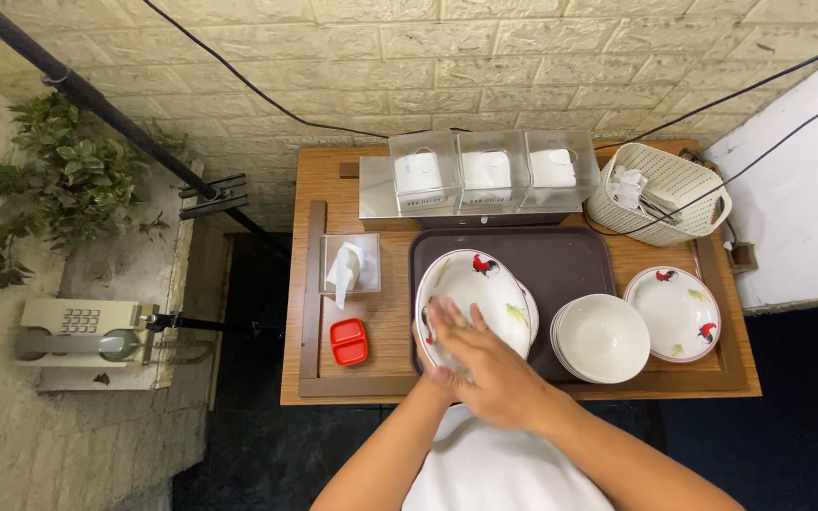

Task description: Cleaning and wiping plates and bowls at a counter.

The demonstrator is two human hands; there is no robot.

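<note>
Both hands on the plate

We held the plate [481,291] over the tray [560,255]: right hand [485,364] lay flat inside it, fingers spread, while left hand [439,375] gripped its near rim underneath.

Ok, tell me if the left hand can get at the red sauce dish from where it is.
Probably yes. The left hand holds the near rim of the rooster plate, and the red sauce dish sits just to its left on bare wooden table. Nothing lies between them; it would have to let go of the plate first.
</note>
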